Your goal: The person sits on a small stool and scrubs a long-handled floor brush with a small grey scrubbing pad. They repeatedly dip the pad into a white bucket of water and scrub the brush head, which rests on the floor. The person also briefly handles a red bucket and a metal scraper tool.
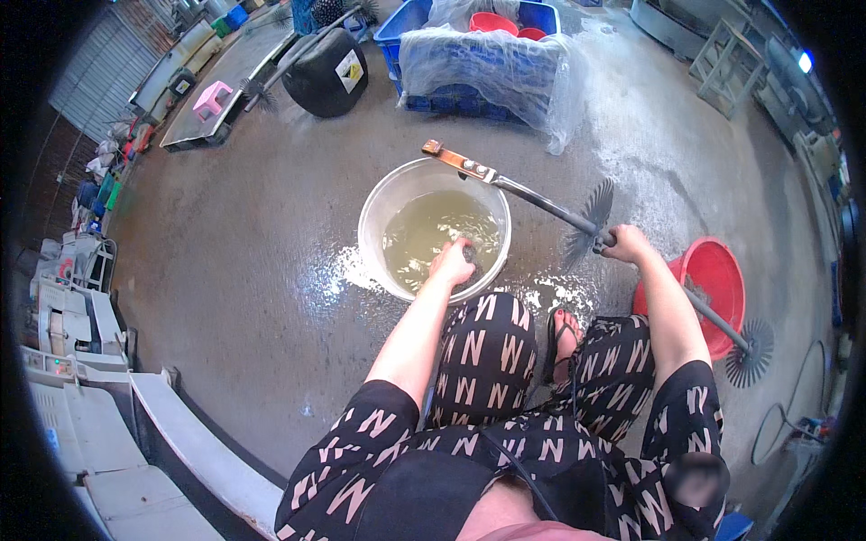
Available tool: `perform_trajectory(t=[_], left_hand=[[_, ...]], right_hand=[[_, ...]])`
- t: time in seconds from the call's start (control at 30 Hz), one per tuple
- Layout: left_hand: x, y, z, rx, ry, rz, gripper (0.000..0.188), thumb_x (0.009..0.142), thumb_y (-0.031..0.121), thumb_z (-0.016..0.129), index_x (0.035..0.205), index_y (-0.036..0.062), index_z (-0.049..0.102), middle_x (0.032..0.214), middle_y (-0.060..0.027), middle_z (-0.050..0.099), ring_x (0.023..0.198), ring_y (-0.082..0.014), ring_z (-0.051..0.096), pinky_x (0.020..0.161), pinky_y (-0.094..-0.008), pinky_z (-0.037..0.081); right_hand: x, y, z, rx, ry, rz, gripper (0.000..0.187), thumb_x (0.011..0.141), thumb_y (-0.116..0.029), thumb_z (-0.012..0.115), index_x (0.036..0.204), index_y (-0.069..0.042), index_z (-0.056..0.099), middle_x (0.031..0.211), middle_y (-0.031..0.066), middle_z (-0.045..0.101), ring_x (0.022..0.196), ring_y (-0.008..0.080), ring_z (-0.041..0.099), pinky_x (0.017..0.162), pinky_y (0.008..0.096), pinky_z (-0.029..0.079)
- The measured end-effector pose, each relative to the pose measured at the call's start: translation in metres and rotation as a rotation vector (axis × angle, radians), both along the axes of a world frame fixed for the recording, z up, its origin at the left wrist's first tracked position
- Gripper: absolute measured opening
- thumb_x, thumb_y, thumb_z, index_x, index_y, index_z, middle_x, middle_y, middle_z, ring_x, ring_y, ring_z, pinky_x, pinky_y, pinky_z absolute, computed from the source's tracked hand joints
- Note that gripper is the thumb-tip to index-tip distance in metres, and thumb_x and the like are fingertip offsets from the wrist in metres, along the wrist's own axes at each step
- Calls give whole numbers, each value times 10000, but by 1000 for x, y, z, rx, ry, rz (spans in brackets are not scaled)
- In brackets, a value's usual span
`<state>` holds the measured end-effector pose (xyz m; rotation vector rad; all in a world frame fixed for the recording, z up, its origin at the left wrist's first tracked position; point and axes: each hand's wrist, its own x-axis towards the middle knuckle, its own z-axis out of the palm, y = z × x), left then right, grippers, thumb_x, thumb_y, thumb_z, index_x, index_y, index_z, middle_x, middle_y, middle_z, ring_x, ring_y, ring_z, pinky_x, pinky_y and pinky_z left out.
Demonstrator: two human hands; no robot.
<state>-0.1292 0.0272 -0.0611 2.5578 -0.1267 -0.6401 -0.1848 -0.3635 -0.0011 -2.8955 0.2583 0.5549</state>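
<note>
Head view, bladed rod (546,206): slants across the far right rim of the pale bucket (368,236); whether it touches the rim I cannot tell.
Rod's long axis: from the copper-coloured end piece (460,162) above the bucket's far side, rightward and nearer the person, to the black finned disc (597,215).
Right hand (629,243): closed round the rod's near end, just beside the disc; forearm reaching forward, outside the knee.
Left hand (453,262): inside the bucket at the murky water (419,225), fingers curled, seemingly about a small dark wad (470,255); forearm angled forward and inward.
Left hand to rod: rod lies beyond it and rightward, apart; the right hand is the one on it.
</note>
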Motion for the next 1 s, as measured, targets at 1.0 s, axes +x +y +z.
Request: perform_trajectory(t=[1.0], left_hand=[[55, 22, -27, 464, 529, -517, 535, 556, 226, 816, 1022, 7, 671, 1031, -180, 668, 882, -286, 671, 762, -396, 540]], right_hand=[[-10, 44, 11, -79, -178, 173, 244, 685, -279, 686, 829, -87, 636, 764, 170, 657, 769, 349, 649, 702, 460, 517]])
